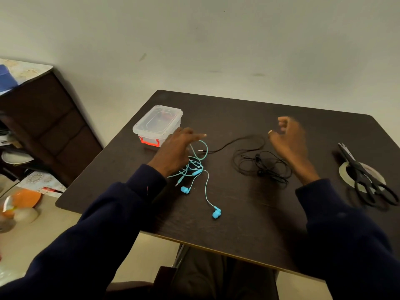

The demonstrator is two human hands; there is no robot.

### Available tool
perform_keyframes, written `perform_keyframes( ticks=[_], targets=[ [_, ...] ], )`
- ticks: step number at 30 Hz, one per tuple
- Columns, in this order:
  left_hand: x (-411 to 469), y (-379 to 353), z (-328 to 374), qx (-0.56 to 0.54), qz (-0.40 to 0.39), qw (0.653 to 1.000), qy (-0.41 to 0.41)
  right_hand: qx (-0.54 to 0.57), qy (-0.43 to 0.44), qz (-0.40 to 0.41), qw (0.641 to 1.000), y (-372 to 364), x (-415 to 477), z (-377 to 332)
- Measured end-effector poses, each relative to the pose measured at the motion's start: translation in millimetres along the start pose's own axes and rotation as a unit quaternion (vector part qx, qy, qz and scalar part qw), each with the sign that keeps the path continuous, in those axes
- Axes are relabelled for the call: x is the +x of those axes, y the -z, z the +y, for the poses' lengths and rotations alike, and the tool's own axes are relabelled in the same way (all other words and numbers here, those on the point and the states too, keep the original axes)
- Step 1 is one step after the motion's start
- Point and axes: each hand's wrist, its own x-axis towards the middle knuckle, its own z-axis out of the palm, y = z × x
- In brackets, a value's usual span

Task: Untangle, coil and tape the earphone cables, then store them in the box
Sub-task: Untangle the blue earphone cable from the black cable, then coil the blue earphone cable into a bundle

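Dark blue left sleeve (pixel 97 224) nearest, coming in over near edge of bench (pixel 249 224); right sleeve (pixel 346 234) over same edge toward near right corner. Left hand (pixel 175 148) low over far part of blue earphones (pixel 195 167), back of hand up, index finger stretched straight toward right edge, other fingers bent under. Blue cable running out from beneath palm; cannot tell whether pinched or only covered. Blue earphones in loose tangle on left half of bench, one earbud (pixel 185 189) just beside left sleeve, second earbud (pixel 216 213) trailing toward near edge. Right hand (pixel 287 137) motion-blurred, raised above bench just beyond black earphones (pixel 262 165), fingers loosely curled, nothing seen in grip. Black earphones in messy loops around middle of bench, one strand reaching left, plug (pixel 200 150) just beside blue loop, contact unclear. Clear box (pixel 158 124) near far left corner, lid on, red latch (pixel 149 142) facing near edge, box just beyond left hand. Black scissors (pixel 359 169) at right edge, lying across tape roll (pixel 342 172). Bench dark brown, wood grain, rounded corners. Pale wall (pixel 216 40) behind far edge, few scuffs. Dark cabinet (pixel 43 126) left of bench against wall, patterned top. Light floor (pixel 54 224) below left edge with blurred orange item (pixel 28 198). Person's legs (pixel 216 276) under near edge.
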Motion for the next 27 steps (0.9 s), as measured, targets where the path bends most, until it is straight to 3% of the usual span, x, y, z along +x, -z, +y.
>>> perform_keyframes(
  ticks=[2,4,6,8,11,14,19,25,27],
  targets=[
    [0.1,-0.4,5.1,-0.025,-0.027,0.999,-0.035,-0.046,0.094,0.058,0.993,-2.3,-9.6,-7.3],
    [0.3,-0.7,11.7,-0.050,-0.056,0.997,-0.036,-0.021,0.202,0.039,0.978,-6.5,-17.1,-17.9],
    [1.8,-3.3,16.1,-0.062,-0.073,0.995,-0.035,-0.001,0.282,-0.074,0.957,-16.5,-23.5,-26.5],
    [3.2,-6.7,14.9,-0.058,-0.071,0.994,-0.053,-0.052,0.325,-0.191,0.925,-36.5,-29.5,-28.7],
    [1.8,-8.1,7.9,-0.045,-0.058,0.996,-0.060,-0.148,0.320,-0.277,0.894,-68.8,-36.2,-18.6],
    [-3.8,-1.5,0.0,-0.040,-0.058,0.997,-0.042,-0.181,0.363,-0.217,0.888,-80.7,-33.5,-10.1],
    [-15.9,4.8,-19.5,-0.095,-0.098,0.990,-0.033,-0.209,0.369,-0.205,0.882,-57.4,-22.2,-5.5],
    [-31.8,3.9,-17.4,-0.160,-0.168,0.972,-0.027,-0.089,0.294,-0.231,0.923,4.0,-25.4,0.3],
    [-31.7,5.9,-9.5,-0.150,-0.178,0.972,-0.029,-0.106,0.266,-0.220,0.932,20.4,-28.5,6.5]
  ],
)
